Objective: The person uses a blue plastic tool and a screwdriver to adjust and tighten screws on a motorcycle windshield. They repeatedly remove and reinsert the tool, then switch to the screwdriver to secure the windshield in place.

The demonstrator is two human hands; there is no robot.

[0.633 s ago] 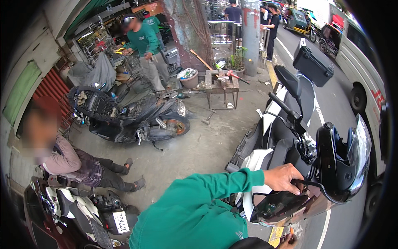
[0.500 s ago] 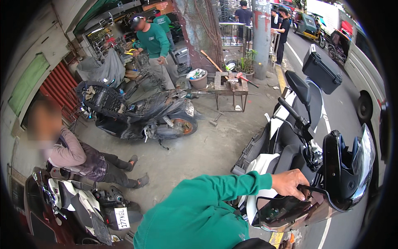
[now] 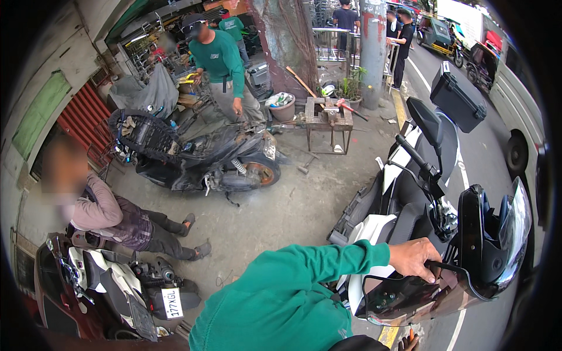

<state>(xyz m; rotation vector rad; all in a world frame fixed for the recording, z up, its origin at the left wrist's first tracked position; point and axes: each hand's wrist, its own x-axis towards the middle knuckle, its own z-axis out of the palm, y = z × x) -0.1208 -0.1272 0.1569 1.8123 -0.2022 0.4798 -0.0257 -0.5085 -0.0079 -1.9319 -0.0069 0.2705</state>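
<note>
My left hand (image 3: 414, 259) reaches across in a green sleeve, its fingers curled over the top edge of a tinted windscreen (image 3: 404, 298). The windscreen is at the front of a white and black scooter (image 3: 404, 228). Low at the bottom edge, my right hand (image 3: 407, 344) is partly in view below the windscreen. It holds a screwdriver (image 3: 411, 334) with an orange handle, its thin shaft pointing up toward the windscreen's lower edge. The tip's contact is unclear. A black helmet (image 3: 483, 251) with a clear visor sits beside the windscreen, near the handlebar.
A partly stripped black scooter (image 3: 205, 158) stands mid-floor, a hammer (image 3: 307, 164) near it. Behind are a metal work stand (image 3: 329, 120) and a co-worker (image 3: 219, 64) in green. Another person (image 3: 117, 216) stands left by a parked motorcycle (image 3: 123, 286). Right, a van (image 3: 518, 99) occupies the road.
The co-worker in green has lowered a hand toward the black scooter. My left hand keeps its hold on the windscreen. The screwdriver in my right hand has shifted slightly.
</note>
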